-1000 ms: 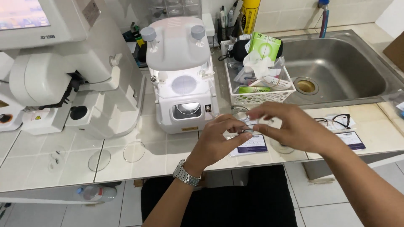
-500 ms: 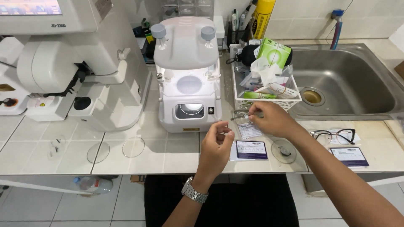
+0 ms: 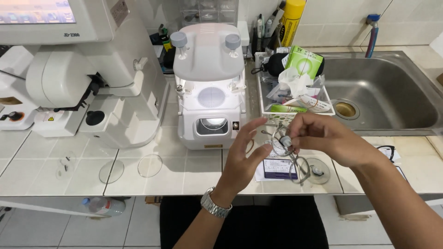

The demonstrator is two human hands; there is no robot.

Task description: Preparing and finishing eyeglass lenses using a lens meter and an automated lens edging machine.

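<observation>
At the counter's left end stands a large white optical machine [image 3: 87,78] with a screen on top, and in front of it, close to the front edge of the tiled counter [image 3: 184,177], two clear round lenses [image 3: 150,165] lie flat side by side. Near the middle of the counter sits a smaller white device [image 3: 210,87] with two grey knobs and a lit window. Just in front of it the left hand [image 3: 243,159], a metal watch on its wrist, is raised with fingers loosely spread, fingertips touching the thin metal spectacle frame [image 3: 288,150]. The right hand [image 3: 323,138] pinches that frame from the other side, holding it above a printed card [image 3: 276,169]. Behind them a white wire basket [image 3: 295,99] holds packets. A steel sink [image 3: 387,92] fills the right end.
</observation>
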